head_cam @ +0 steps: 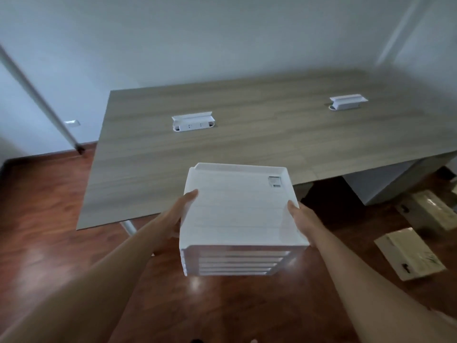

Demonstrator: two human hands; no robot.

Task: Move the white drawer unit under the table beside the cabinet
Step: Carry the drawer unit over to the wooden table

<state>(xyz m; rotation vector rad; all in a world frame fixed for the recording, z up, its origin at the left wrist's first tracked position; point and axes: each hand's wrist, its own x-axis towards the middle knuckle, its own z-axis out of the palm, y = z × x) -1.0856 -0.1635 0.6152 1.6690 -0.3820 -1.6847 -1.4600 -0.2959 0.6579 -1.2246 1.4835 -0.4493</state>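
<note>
Reddish wooden flooring [37, 219] filled the left of the view, where a white pole [37, 100] slanted down to a dark foot near the skirting and a white wall socket [72, 123] sat low on the wall. Next came the wood-grain table [247, 134], its top bare except for 2 white pop-up socket boxes: 1 toward the left [193, 123], 1 farther right [347, 102], both with lids raised.

In front of the table's near edge, the left hand [178, 211] pressed flat against the left side of the white drawer unit [237, 214], thumb hooked over the top rim. The unit was held clear of the floor, tipped so its top faced the camera, its stacked drawer fronts showing below and a small label at the far right corner of the top. The right hand [300, 219] mirrored the grip on the right side, thumb on the rim. Squeezing from both sides probably kept the drawers from sliding out while it was carried.

Right of that, a white cabinet [385, 184] stood under the table's right end, with a dark gap beside it; that gap looked like the intended spot, so the unit was not yet placed. 2 cardboard boxes [410, 253] lay on the floor at far right and could have crowded the approach.
</note>
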